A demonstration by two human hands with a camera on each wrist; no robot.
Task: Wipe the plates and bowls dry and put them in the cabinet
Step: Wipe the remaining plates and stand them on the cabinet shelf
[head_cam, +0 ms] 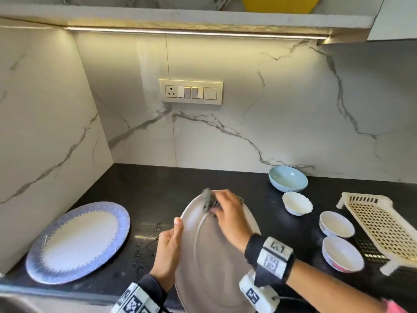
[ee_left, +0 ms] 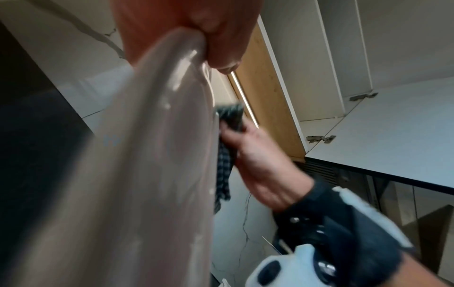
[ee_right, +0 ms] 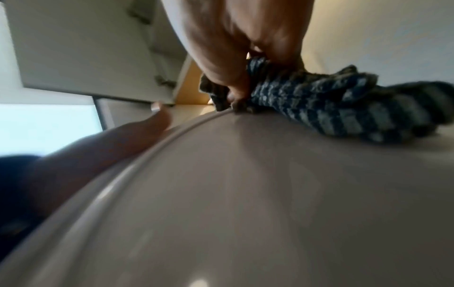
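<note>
Gripping the left rim of a large grey plate point(head_cam: 209, 251), the person's left hand point(head_cam: 168, 249) holds it tilted above the front edge of the black counter point(head_cam: 144, 190), thumb on the upper face and fingers behind. The right hand point(head_cam: 230, 219) is clenched around a dark checked cloth point(head_cam: 208, 201) and presses it against the plate's far rim; from the right wrist the cloth bunches out past the fingers point(ee_right: 236, 91) onto the plate's surface.

A blue-rimmed plate point(head_cam: 77, 242) lies flat on the counter to the left, well apart from the held one, with water drops point(head_cam: 146, 242) between them. To the right stand a pale blue bowl point(head_cam: 288, 178) by the marble wall, a small white bowl point(head_cam: 297, 203) just in front of it, and two more white bowls point(head_cam: 336, 223) point(head_cam: 343, 254) nearer the edge, beside a cream perforated drying rack point(head_cam: 381, 227). Above, the cabinet doors point(ee_left: 343, 58) stand open.
</note>
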